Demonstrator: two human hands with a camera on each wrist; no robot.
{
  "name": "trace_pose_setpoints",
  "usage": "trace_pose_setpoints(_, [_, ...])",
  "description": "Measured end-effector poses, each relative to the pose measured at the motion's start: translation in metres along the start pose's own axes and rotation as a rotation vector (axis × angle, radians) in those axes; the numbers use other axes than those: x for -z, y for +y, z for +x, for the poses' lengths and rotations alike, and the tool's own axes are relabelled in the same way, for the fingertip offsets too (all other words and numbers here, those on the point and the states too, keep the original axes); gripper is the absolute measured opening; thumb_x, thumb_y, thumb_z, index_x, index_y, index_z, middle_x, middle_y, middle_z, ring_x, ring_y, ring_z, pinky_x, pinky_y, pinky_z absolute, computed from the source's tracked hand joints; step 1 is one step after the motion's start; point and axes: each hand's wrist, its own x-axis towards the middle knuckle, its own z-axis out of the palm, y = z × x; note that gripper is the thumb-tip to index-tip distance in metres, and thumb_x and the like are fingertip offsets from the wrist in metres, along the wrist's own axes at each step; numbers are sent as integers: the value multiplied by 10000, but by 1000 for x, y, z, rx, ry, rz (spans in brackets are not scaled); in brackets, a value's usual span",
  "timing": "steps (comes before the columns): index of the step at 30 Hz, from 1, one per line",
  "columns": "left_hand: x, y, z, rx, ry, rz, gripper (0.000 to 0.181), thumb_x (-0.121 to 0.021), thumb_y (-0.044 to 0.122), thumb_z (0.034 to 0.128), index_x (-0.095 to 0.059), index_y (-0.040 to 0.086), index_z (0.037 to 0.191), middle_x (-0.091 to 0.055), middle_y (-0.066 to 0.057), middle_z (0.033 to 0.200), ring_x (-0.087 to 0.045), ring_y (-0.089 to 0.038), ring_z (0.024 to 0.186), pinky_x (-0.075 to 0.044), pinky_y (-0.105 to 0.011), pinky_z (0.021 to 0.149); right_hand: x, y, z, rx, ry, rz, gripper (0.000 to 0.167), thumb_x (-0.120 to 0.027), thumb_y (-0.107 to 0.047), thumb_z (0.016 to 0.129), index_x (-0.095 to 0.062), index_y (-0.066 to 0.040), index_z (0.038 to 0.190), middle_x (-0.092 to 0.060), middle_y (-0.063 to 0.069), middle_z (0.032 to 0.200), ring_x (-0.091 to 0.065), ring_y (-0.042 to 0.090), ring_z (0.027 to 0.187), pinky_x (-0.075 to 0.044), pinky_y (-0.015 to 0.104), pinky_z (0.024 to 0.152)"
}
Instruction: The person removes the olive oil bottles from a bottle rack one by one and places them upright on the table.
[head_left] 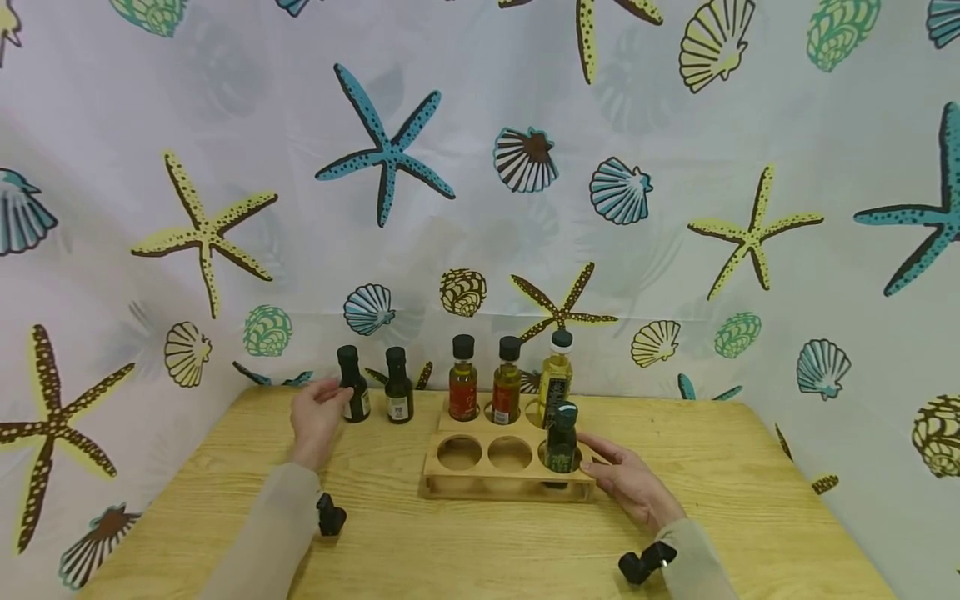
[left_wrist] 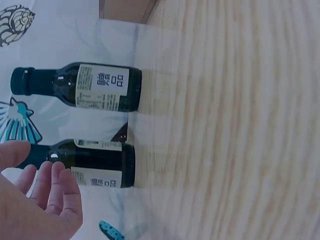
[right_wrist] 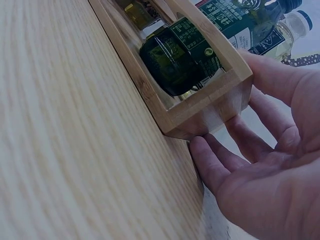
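Note:
Two dark bottles stand upright on the table, the left bottle and its neighbour. My left hand is at the left bottle's side, fingers loosely bent; in the left wrist view the hand overlaps that bottle's neck, and whether it touches is unclear. My right hand rests on the right end of a two-tier wooden rack. In the right wrist view, the fingers lie against the rack's end panel. A dark green bottle sits in the front tier's right hole.
Two red-labelled bottles and a yellow oil bottle occupy the rack's back tier. The front tier's left and middle holes hold no bottles. A patterned cloth hangs behind the wooden table.

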Motion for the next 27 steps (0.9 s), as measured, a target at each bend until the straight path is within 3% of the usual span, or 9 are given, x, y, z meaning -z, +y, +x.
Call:
trace_pose_setpoints(6, [-8, 8, -9, -30, 25, -10, 363, -649, 208, 956, -639, 56, 1285, -633, -167, 1267, -588, -188, 1087, -486, -221, 819, -1, -2, 1, 1, 22, -11, 600, -611, -92, 967, -371, -82, 1517, -92, 182, 1639, -167, 405, 1482, -163, 570, 1181])
trace_pose_setpoints(13, [-17, 12, -20, -54, 104, 18, 246, -681, 217, 935, -704, 61, 1123, -674, -65, 1002, -576, -89, 815, -494, -166, 643, -1, 0, 1, 1, 9, -12, 607, -614, -97, 966, -365, -77, 1519, -91, 189, 1637, -165, 414, 1480, -131, 587, 1181])
trace_pose_setpoints(17, [-22, 15, -26, -53, 135, 25, 186, -686, 210, 927, -714, 70, 1047, -670, -19, 890, -574, -62, 720, -480, -195, 609, -1, 0, 1, 1, 6, 3, 610, -614, -94, 966, -363, -79, 1521, -84, 190, 1638, -167, 416, 1479, -126, 585, 1181])
trace_pose_setpoints(23, [-33, 18, -34, -73, 88, -138, 176, -680, 130, 924, -689, 2, 1044, -681, -61, 854, -626, -30, 659, -549, -192, 620, -2, 0, 0, -2, 16, 5, 612, -620, -93, 961, -369, -84, 1519, -86, 186, 1639, -179, 416, 1476, -138, 584, 1179])
trace_pose_setpoints(27, [-39, 18, -39, -103, 55, -250, 211, -690, 70, 910, -666, -75, 1061, -645, 14, 748, -650, -124, 677, -583, -257, 631, -1, 1, 0, 2, 11, 11, 608, -609, -85, 967, -361, -79, 1522, -86, 185, 1639, -172, 413, 1479, -139, 575, 1183])
